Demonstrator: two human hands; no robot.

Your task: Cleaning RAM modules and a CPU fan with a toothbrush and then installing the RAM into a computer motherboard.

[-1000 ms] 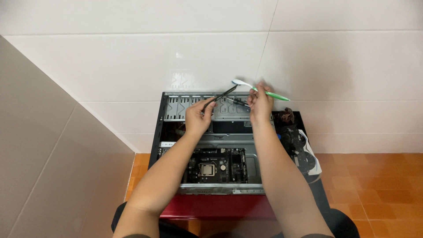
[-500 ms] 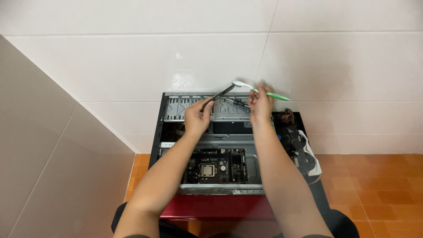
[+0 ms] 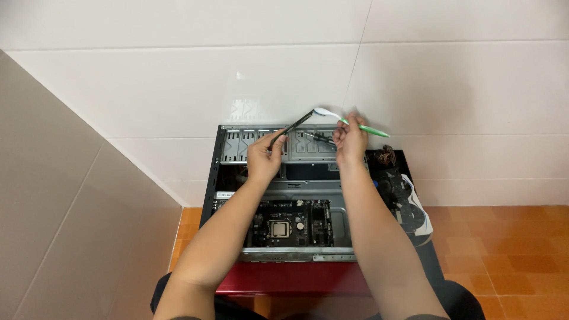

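Note:
My left hand (image 3: pixel 264 155) holds a thin dark strip, a memory module (image 3: pixel 291 127), raised at a slant above the open computer case (image 3: pixel 220 178). My right hand (image 3: pixel 351 139) grips a toothbrush (image 3: pixel 355 125) with a green and white handle; its head touches the upper end of the strip. Both hands hover over the drive cage at the far end of the case. Below them the motherboard (image 3: pixel 290 222) with its bare processor socket lies flat inside the case.
The case rests on a red stand (image 3: pixel 290 278) against a white tiled wall (image 3: pixel 178 77). A bundle of black cables and a power unit (image 3: pixel 394 184) hangs at the case's right side. Orange floor tiles (image 3: pixel 510 249) spread to the right.
The toothbrush head has shifted slightly along the upper end of the strip; both hands stay in about the same place.

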